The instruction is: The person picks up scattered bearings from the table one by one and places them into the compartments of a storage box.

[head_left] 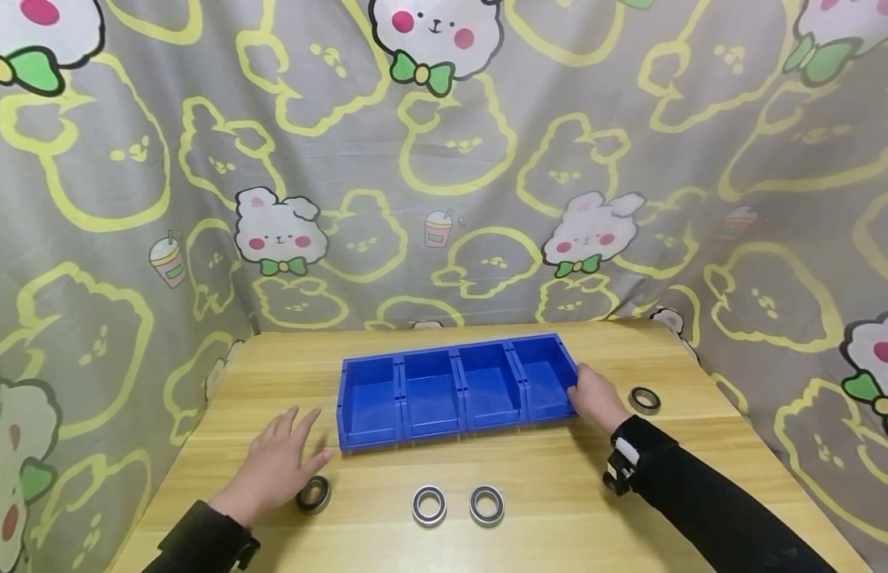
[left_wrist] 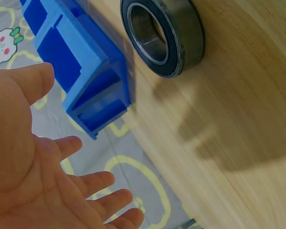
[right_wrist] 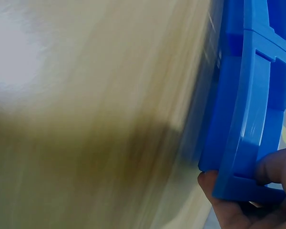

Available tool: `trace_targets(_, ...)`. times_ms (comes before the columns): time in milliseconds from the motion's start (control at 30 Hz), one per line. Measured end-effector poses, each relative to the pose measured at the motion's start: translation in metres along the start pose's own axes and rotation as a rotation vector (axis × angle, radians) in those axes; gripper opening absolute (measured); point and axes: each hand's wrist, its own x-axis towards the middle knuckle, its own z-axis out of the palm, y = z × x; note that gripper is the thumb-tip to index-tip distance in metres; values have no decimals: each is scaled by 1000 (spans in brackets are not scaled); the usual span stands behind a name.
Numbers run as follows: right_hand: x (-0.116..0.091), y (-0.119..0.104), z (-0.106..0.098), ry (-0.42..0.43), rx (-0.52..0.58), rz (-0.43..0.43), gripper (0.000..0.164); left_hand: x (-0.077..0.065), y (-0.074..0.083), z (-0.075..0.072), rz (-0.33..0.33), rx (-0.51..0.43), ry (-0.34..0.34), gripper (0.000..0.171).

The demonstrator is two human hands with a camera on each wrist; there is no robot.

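A blue tray [head_left: 458,380] of four open bins [head_left: 371,407] sat askew, its right end farther back. Two dark-faced metal bearings [head_left: 429,521] lay flat before it, a third bearing [head_left: 323,504] near its front-left corner, a fourth bearing [head_left: 644,411] off its right end.

The left wrist view's top edge crops the bearing [left_wrist: 181,40] (only partly visible).

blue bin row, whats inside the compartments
The blue bin row shows only bare blue plastic inside. The right hand covers part of its right end, so that bit cannot be seen.
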Motion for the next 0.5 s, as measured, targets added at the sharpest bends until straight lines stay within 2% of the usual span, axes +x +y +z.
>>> trace_targets(167, -7, 10, 0, -4, 15, 3, 41, -2, -1, 2, -19, -9, -38, 76)
trace_targets(500, -19, 17, -6, -11, 4, 29, 44, -2, 0, 4, -10, -37, -49, 72)
